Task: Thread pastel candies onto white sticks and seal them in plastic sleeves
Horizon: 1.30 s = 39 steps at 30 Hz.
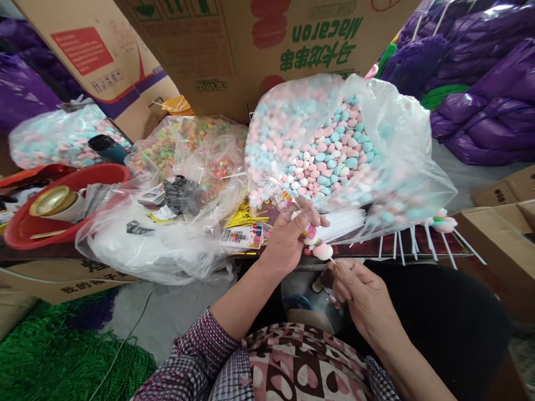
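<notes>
Setting: crowded tabletop (251, 257), cardboard boxes behind.
Left hand (288, 239): pinching pink-and-white marshmallow pieces (321, 250), six o'clock of clear plastic candy bag (334, 150).
Right hand (363, 295): gripping thin white stick (333, 260).
Risk: a skewed push could split the piece.

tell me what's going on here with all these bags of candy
A person's left hand pinches pastel marshmallow pieces on a thin white stick, whose lower end the right hand holds. Just behind the hands is a large clear plastic bag of pink, blue and white marshmallows, open at the top. Finished white-stick skewers lie to the right. A red plastic basin sits far left.
</notes>
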### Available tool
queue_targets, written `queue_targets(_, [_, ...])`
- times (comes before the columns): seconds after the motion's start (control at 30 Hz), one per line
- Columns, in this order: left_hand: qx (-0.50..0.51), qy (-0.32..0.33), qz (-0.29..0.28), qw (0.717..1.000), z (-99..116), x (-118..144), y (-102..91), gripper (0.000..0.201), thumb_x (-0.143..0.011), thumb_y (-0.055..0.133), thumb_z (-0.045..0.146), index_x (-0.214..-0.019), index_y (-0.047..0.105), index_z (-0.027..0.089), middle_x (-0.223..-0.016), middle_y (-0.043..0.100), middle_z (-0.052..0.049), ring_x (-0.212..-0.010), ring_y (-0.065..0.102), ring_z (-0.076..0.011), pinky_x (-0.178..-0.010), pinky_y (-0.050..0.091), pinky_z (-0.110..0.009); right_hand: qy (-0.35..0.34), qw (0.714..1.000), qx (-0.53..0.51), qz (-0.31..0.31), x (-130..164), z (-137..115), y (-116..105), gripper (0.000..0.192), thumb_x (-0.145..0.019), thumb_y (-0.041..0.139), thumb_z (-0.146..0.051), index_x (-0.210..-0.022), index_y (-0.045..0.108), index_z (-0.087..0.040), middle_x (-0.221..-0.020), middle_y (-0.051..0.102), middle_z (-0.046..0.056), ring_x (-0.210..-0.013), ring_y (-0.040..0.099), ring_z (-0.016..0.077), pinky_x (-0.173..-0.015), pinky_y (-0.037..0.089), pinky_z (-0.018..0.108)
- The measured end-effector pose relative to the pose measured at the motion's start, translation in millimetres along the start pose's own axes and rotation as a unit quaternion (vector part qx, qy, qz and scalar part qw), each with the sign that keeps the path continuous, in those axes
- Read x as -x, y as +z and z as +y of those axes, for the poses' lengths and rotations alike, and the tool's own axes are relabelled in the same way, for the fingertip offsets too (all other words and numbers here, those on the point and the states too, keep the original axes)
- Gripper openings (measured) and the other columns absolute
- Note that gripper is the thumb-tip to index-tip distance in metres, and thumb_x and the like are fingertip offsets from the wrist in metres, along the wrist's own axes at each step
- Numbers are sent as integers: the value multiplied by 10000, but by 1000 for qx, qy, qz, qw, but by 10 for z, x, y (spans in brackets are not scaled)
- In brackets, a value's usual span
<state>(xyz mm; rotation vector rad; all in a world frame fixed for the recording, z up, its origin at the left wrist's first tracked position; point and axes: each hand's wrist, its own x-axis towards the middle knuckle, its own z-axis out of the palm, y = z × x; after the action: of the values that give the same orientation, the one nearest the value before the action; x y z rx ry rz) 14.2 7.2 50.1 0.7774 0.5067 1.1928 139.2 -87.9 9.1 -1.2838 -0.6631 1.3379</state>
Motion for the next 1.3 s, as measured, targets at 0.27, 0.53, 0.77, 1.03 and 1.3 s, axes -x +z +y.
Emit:
queue_targets(0.27, [5, 14, 15, 1000, -43, 67, -117, 255, -816, 701, 407, -861, 542, 213, -665, 531, 40, -720, 610, -136, -829, 493, -341, 102, 985, -83, -116, -81, 23, 222, 323, -801, 698, -497, -763, 651, -180, -392, 306, -108, -368, 196, 45, -404, 243, 210])
queue_targets(0.53, [-11, 10, 78, 997, -92, 44, -236, 302, -762, 749, 425, -762, 556, 192, -692, 553, 25, -769, 608, -140, -813, 492, -313, 0, 996, 78, -39, -126, 144, 176, 317, -726, 772, -469, -891, 699, -209, -527, 482, -56, -465, 370, 86, -418, 249, 221])
queue_targets(0.77, [-30, -38, 7, 999, -140, 71, -280, 398, -732, 780, 421, -1034, 621, 216, -1010, 690, -45, -980, 637, -184, -860, 490, -315, 31, 998, -51, -25, -240, 261, 57, 315, -676, 814, -458, -823, 735, -191, -419, 406, -84, -407, 319, 61, -440, 259, 223])
queue_targets(1.03, [65, -8, 33, 997, -19, -60, -307, 373, -785, 725, 441, -1076, 647, 222, -905, 722, -41, -1071, 668, -261, -997, 469, -447, 40, 998, -45, -22, -276, 297, 6, 354, -644, 835, -459, -843, 738, -182, -473, 435, -68, -449, 351, 72, -455, 285, 229])
queue_targets(1.3, [112, -3, 45, 993, -110, -77, -346, 246, -799, 715, 407, -929, 661, 205, -822, 692, -11, -908, 689, -203, -919, 510, -402, 26, 999, -22, -13, -324, 343, 5, 351, -706, 788, -502, -766, 689, -171, -431, 414, -77, -425, 350, 60, -461, 300, 222])
